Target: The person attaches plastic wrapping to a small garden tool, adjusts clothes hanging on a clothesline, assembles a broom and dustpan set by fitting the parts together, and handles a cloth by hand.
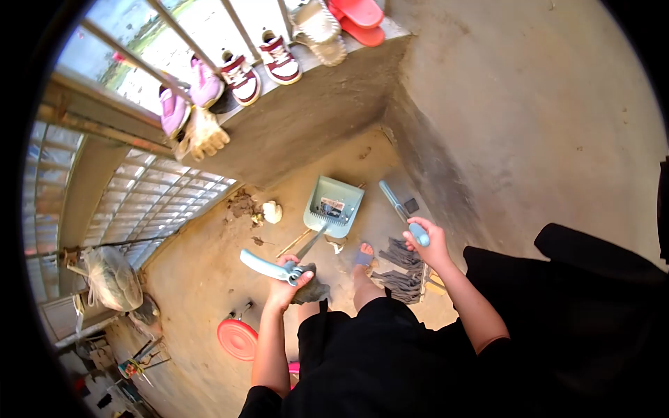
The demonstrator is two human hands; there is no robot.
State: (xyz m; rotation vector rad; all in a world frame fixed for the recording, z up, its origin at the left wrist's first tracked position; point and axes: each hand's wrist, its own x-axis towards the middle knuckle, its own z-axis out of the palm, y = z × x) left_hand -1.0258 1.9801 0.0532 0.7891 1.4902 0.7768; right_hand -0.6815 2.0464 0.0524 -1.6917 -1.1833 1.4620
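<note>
My left hand (284, 285) is wrapped round the top of the dustpan's long handle, beside a curved light-blue handle piece (261, 265) and a dark grey crumpled thing (311, 287). The pale green dustpan (338, 224) lies on the floor ahead, with small debris and a printed scrap in it. My right hand (428, 242) grips a light-blue handled tool (394, 197), its far end pointing up and left. Below that hand a grey strip mop head (401, 275) lies on the floor.
Shoes (280, 59), a work glove (203, 134) and red slippers (362, 17) sit on the window ledge. Dirt (240, 207) and a white crumpled thing (272, 212) lie left of the dustpan. A red round stool (237, 339) and a plastic bag (111, 279) are at the left.
</note>
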